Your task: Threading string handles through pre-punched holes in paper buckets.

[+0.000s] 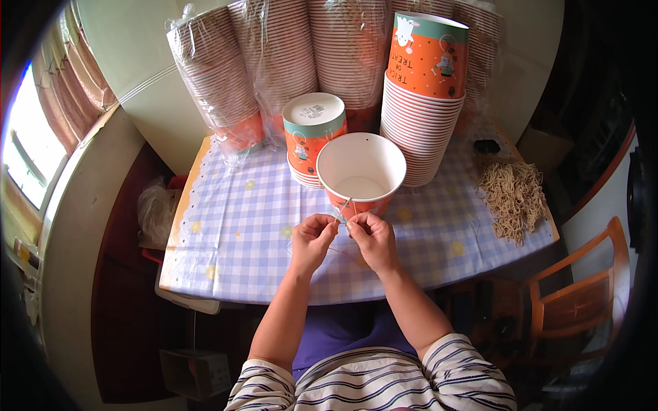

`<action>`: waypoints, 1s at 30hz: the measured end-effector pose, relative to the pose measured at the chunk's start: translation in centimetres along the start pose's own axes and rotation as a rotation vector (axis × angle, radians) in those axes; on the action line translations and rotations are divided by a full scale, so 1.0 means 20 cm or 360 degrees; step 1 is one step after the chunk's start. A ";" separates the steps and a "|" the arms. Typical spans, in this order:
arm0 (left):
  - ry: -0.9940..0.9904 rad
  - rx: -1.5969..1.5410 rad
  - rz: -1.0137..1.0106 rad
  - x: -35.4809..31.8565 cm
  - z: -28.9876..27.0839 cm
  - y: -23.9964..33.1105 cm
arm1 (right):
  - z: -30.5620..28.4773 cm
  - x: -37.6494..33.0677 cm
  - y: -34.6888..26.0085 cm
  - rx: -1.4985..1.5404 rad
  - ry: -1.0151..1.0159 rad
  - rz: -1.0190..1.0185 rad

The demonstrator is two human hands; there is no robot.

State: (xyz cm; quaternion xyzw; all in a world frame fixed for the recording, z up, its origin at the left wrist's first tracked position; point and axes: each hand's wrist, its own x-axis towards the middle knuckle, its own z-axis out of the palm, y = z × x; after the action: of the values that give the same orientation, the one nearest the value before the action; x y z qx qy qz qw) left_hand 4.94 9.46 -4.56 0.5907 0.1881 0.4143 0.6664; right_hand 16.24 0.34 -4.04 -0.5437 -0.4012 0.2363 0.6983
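Observation:
An orange paper bucket (363,168) with a white inside stands upright on the table before me, its mouth facing up. A thin beige string (348,207) passes over its near rim and hangs down the front. My left hand (315,240) pinches the string between thumb and forefinger just below the rim. Close beside it, my right hand (373,238) also pinches the string, the fingertips of both hands nearly touching. A small dark hole shows in the bucket's far wall near the rim.
An upside-down short stack of buckets (315,130) stands behind left. To the right rises a tall inverted stack (419,130). Plastic-wrapped stacks (281,61) line the back. A heap of beige strings (513,198) lies on the checked tablecloth (233,253); a wooden chair (579,301) stands right.

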 end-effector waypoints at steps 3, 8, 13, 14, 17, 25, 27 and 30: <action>0.0028 -0.0012 0.0021 0.00 0.00 -0.01 | 0.00 0.00 0.00 -0.0001 0.0009 0.0006; 0.0025 -0.0037 -0.0023 0.00 0.01 0.01 | -0.01 0.00 0.03 -0.0001 0.0001 0.0025; 0.0038 -0.0057 -0.0060 0.00 0.01 0.03 | 0.02 0.00 0.02 0.0297 -0.0053 0.0113; 0.0004 -0.0072 -0.0074 0.00 0.01 0.03 | 0.02 0.00 0.02 0.0296 -0.0053 0.0112; -0.0075 -0.0057 -0.0149 0.00 -0.01 0.03 | 0.02 0.00 0.02 0.0160 -0.0112 -0.0008; -0.0068 -0.0219 -0.0287 0.01 -0.02 0.03 | 0.01 0.00 0.01 0.0051 -0.0010 -0.0006; -0.0099 -0.0127 -0.0286 0.01 -0.02 0.04 | 0.00 0.00 0.02 0.0038 -0.0001 -0.0003; -0.0133 -0.0031 -0.0273 0.01 -0.02 0.03 | 0.00 0.00 0.02 0.0027 0.0002 -0.0003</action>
State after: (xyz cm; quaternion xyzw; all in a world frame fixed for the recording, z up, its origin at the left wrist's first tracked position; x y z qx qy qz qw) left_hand 4.50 9.87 -4.01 0.5827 0.2060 0.3325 0.7124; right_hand 16.36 0.45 -4.49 -0.5374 -0.3993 0.2387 0.7034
